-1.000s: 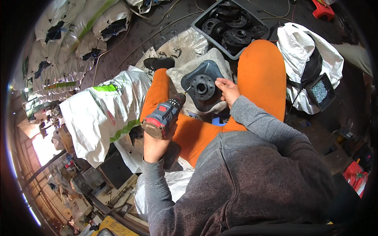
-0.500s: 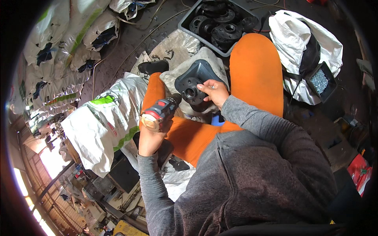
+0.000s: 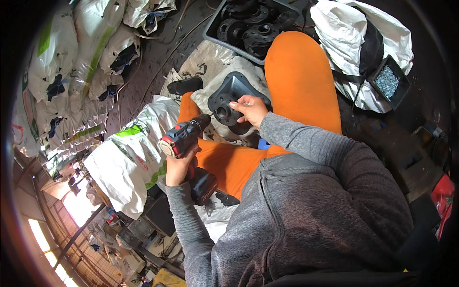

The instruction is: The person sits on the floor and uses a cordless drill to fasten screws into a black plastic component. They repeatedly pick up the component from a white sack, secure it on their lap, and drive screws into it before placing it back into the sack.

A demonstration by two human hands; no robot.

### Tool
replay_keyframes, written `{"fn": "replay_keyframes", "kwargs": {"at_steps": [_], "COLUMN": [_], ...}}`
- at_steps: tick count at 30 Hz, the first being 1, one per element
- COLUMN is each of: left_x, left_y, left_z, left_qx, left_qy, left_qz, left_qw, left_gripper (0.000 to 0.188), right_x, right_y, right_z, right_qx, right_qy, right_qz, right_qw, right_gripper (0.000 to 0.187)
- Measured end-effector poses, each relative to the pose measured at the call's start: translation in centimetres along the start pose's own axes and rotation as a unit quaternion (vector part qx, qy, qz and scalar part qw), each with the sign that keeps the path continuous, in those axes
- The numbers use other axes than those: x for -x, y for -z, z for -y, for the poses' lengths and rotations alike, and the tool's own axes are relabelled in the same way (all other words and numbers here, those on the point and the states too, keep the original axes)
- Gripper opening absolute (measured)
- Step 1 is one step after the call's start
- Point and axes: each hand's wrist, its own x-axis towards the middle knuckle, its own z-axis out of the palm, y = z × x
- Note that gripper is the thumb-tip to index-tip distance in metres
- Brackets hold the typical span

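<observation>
My left hand (image 3: 178, 167) is wrapped round the grip of a black and red cordless drill (image 3: 180, 136), whose chuck points toward a black round flange (image 3: 221, 113), just short of its left edge. The flange has a centre hole and small holes round it. It sits over a dark grey, four-cornered base plate (image 3: 237, 82). My right hand (image 3: 252, 112) is over the flange's right side, thumb and fingers drawn together at its rim; anything small between them is too hard to make out. Beneath the base plate lies a pale, dirty sack (image 3: 203, 98).
A grey crate (image 3: 210, 36) of similar black flanges (image 3: 260, 37) stands beyond. At the right, a black box (image 3: 405, 91) of small silver screws (image 3: 386, 82) rests against a white sack (image 3: 342, 36). Another white sack (image 3: 122, 167) lies at left. Orange-trousered legs (image 3: 301, 79) flank the work.
The drill has swung a little outward and turned, so its battery now shows. My right fingers have shifted slightly over the flange's rim. The whole view has moved a little.
</observation>
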Motion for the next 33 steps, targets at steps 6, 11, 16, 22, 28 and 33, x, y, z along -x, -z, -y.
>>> {"fn": "replay_keyframes", "kwargs": {"at_steps": [6,11,16,22,28,33], "left_x": [0.2,0.0,-0.2,-0.7,-2.1,-3.2], "left_y": [0.2,0.2,0.3,-0.4,-0.1,0.1], "left_z": [-0.9,-1.0,-0.9,-2.7,-4.0,-3.0], "left_qx": [-0.029,-0.045,-0.033,-0.135,-0.225,-0.240], "left_qy": [0.003,0.013,0.029,0.003,-0.077,-0.147], "left_qz": [0.018,0.013,0.024,0.052,0.074,0.107], "left_qw": [0.999,0.999,0.999,0.990,0.968,0.954], "left_gripper": [0.025,0.027,0.026,0.026,0.028,0.024], "right_x": [-0.1,0.0,0.1,-0.6,-0.5,-0.6], "right_y": [-0.2,-0.2,0.0,0.8,1.4,1.4], "right_z": [-0.4,-0.1,-0.1,-1.3,-1.4,-1.1], "right_qx": [0.004,-0.020,-0.006,0.070,0.160,0.170], "right_qy": [-0.017,-0.007,-0.014,-0.007,-0.002,0.002], "right_qz": [0.017,0.012,0.010,-0.040,-0.071,-0.071], "right_qw": [1.000,1.000,1.000,0.997,0.985,0.983], "right_gripper": [0.028,0.028,0.028,0.031,0.032,0.028]}}
